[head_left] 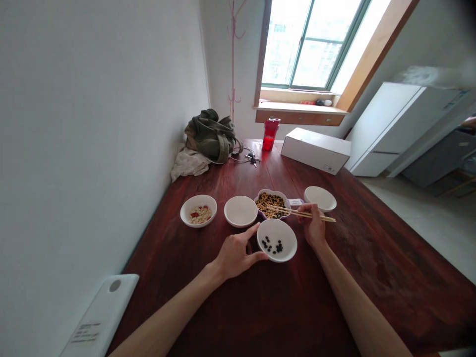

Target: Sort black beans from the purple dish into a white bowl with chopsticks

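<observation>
My left hand (pixel 235 253) grips the left rim of a white bowl (pixel 288 236), thumb and fingers around its side; several black beans (pixel 278 246) lie in it. In my right hand (pixel 314 227) is a pair of chopsticks (pixel 323 216), their tips over a purple-edged, scalloped dish (pixel 258 214) full of mixed black and yellow beans (pixel 268 199). Whether the tips pinch a bean is too small to tell. The dish's pale handle (pixel 296 202) points right. Just left of the dish stands a white bowl (pixel 240 210) with nothing visible inside.
A white bowl (pixel 189 205) at left holds pale slices and red pieces; another white bowl (pixel 320 197) stands behind my right hand. Farther back are a green bag (pixel 208 134), keys (pixel 253 158), a red cup (pixel 270 135) and a white box (pixel 316 148). A wall borders the table's left side.
</observation>
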A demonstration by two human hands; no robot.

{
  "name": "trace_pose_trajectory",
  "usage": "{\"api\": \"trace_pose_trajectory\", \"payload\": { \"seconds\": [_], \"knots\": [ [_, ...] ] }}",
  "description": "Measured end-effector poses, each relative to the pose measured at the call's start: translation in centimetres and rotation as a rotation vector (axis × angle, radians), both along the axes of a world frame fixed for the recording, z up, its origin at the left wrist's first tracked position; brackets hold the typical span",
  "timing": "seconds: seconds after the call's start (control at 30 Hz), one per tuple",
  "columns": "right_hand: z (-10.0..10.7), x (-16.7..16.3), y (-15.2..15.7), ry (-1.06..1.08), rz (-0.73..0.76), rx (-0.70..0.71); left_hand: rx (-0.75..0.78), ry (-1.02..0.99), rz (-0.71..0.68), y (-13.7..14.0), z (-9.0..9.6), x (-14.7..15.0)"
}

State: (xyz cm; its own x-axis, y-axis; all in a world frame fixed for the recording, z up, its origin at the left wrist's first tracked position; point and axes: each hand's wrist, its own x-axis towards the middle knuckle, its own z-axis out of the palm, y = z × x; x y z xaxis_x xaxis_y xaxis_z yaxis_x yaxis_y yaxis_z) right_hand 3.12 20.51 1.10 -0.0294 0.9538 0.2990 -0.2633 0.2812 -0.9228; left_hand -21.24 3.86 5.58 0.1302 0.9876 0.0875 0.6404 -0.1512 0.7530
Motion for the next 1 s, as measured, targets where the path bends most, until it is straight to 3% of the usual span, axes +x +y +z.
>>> {"api": "trace_pose_trajectory", "payload": {
  "seconds": [0.13, 0.33, 0.63, 1.0],
  "knots": [
    [0.6, 0.3, -0.5, -0.129, -0.017, 0.080, -0.001, 0.001, -0.005, 0.0, 0.0, -0.1],
    [1.5, 0.4, -1.2, -0.251, -0.014, 0.088, -0.002, 0.004, -0.009, 0.0, 0.1, 0.0],
    [0.5, 0.2, -0.6, -0.232, 0.093, -0.018, 0.007, -0.002, -0.005, 0.0, 0.1, 0.0],
    [0.0, 0.2, -0.3, -0.252, 0.066, -0.028, -0.003, 0.006, 0.003, 0.0, 0.1, 0.0]
  ]
}}
